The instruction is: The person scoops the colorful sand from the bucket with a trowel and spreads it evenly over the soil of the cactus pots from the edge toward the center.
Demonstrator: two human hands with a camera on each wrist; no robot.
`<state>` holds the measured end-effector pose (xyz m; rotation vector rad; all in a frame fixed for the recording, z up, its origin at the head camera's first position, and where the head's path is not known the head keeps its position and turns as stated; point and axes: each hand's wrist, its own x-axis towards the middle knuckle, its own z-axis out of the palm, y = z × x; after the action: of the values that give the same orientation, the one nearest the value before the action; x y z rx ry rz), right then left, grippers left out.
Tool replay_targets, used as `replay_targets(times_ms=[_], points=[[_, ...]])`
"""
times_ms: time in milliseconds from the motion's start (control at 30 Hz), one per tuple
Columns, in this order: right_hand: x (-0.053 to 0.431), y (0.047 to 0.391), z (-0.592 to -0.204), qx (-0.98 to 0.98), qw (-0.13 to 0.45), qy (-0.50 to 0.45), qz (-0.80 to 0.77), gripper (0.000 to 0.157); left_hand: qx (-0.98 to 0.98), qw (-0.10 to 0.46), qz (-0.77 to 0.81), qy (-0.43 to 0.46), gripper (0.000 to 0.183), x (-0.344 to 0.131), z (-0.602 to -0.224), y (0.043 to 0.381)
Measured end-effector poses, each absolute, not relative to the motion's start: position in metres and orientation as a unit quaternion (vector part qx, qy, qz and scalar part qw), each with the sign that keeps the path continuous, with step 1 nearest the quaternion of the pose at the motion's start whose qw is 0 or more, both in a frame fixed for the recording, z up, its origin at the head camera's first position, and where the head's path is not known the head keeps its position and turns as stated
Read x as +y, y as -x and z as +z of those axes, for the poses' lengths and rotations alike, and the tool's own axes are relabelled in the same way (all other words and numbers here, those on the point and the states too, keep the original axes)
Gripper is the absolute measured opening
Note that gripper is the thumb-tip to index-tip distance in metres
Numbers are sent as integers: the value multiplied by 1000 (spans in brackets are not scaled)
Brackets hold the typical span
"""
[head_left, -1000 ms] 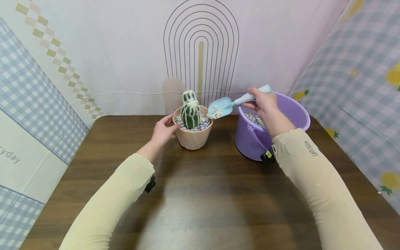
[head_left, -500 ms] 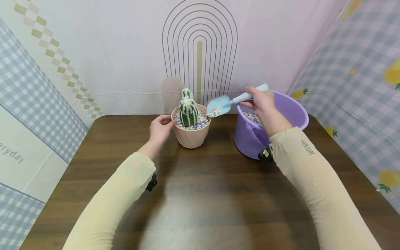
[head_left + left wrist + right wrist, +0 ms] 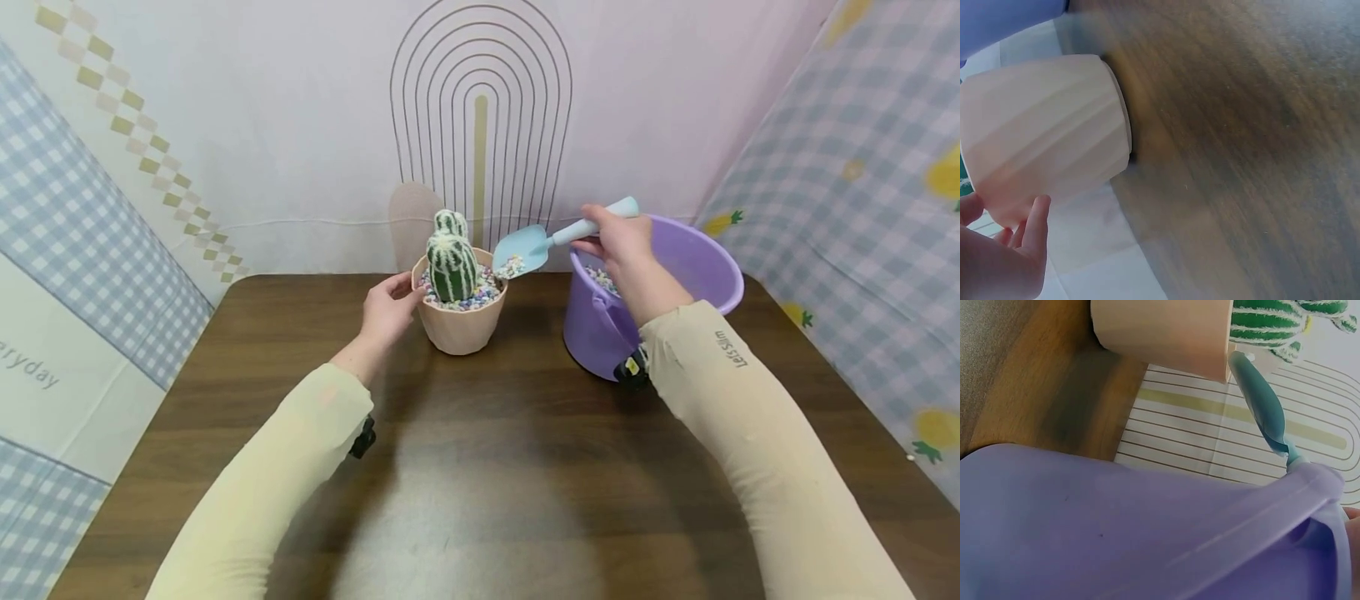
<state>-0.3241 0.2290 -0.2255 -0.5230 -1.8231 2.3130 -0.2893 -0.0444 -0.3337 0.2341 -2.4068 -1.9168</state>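
Observation:
A green cactus [image 3: 452, 268] with white stripes stands in a pale peach flowerpot [image 3: 461, 331] among small multicoloured pebbles [image 3: 483, 292]. My left hand [image 3: 388, 310] holds the pot's left rim, thumb at the rim and fingers along the outer wall, as the left wrist view also shows. My right hand [image 3: 624, 246] grips the handle of a light blue trowel [image 3: 525, 247] above the purple bucket [image 3: 600, 346]. Pale pebbles lie on the trowel's blade, whose tip is at the pot's right rim. In the right wrist view the bucket hides most of that hand.
More pebbles [image 3: 602, 279] are inside the bucket, partly hidden by the right hand. Both containers stand near the back of a dark wooden table [image 3: 480, 467]. A patterned cloth [image 3: 315, 142] hangs right behind them, with checked cloth [image 3: 847, 233] at the sides.
My right hand and the trowel have shifted slightly left and up, bringing the blade's tip closer over the pot's rim. The left hand has stayed at the pot, its thumb drawn back a little.

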Motion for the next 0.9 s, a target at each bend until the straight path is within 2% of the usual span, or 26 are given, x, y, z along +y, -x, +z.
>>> replay_targets(times_ms=[400,900], points=[[217,322,-223,-638,73,153,751,19,-766,17,-635,-94,44,-47,-332,296],[206,313,-219,-685,112,81,715,16,-762,7,-642,-84,45,-49,-331,294]])
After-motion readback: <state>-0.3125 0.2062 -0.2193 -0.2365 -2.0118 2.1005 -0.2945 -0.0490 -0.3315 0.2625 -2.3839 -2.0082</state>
